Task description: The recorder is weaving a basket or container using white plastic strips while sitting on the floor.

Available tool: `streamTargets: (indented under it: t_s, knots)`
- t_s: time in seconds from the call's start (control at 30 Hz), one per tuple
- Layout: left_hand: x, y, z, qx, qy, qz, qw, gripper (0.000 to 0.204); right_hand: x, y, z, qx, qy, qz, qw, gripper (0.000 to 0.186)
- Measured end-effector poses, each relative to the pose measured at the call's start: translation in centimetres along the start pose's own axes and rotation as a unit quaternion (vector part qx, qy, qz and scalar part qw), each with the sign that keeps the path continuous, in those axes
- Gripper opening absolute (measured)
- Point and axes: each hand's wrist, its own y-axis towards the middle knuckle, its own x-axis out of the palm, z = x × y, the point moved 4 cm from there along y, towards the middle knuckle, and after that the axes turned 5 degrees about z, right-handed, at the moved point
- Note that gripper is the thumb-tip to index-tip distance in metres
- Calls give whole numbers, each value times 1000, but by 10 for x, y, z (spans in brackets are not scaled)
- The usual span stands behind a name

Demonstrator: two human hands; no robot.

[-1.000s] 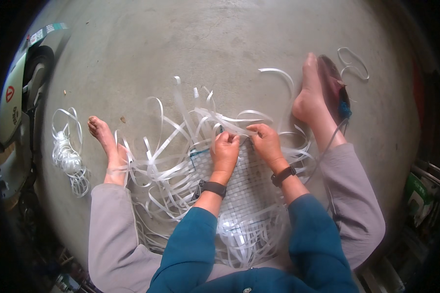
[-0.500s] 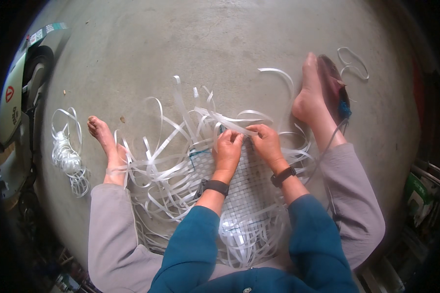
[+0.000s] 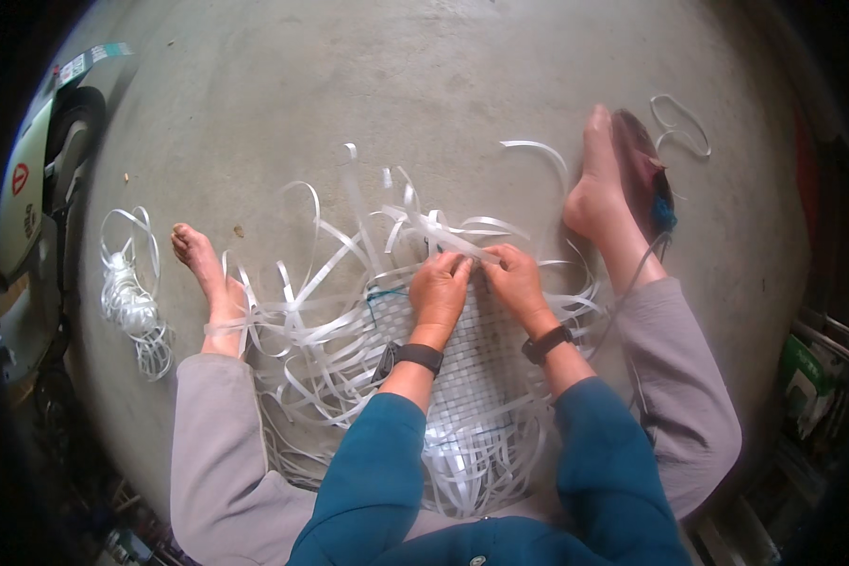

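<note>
Between my legs lies a woven mat [image 3: 462,377] of flat white plastic strips, with loose ends fanning out on every side. At its far edge my left hand [image 3: 439,291] is closed, thumb and forefinger pinching a white plastic strip [image 3: 453,243]. Close beside it my right hand [image 3: 514,281] pinches the same strip between its fingertips. Exactly where the strip enters the weave is hidden behind my fingers. A teal cord [image 3: 387,292] crosses the weave to the left of my left hand.
A bundle of white strip [image 3: 130,302] lies on the concrete floor at the left, near a parked vehicle [image 3: 28,198]. A dark shoe [image 3: 640,165] rests by my right foot, with a loose strip loop [image 3: 679,127] beyond it. A green box [image 3: 807,382] stands far right.
Both hands stay at the mat's far edge, their fingers shifting only slightly. Some loose strip ends at the far side have swung a little to the right.
</note>
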Motion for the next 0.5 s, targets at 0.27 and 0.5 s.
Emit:
streamTargets:
  t_s: [0.27,0.5]
  knots:
    - [3,2,1,-4,23,-11,1000,16,-1,-1,4,-13,-14,-2,1000,15]
    - [3,4,1,0,36,-16,999,16,-4,-1,4,19,-6,1,1000,18]
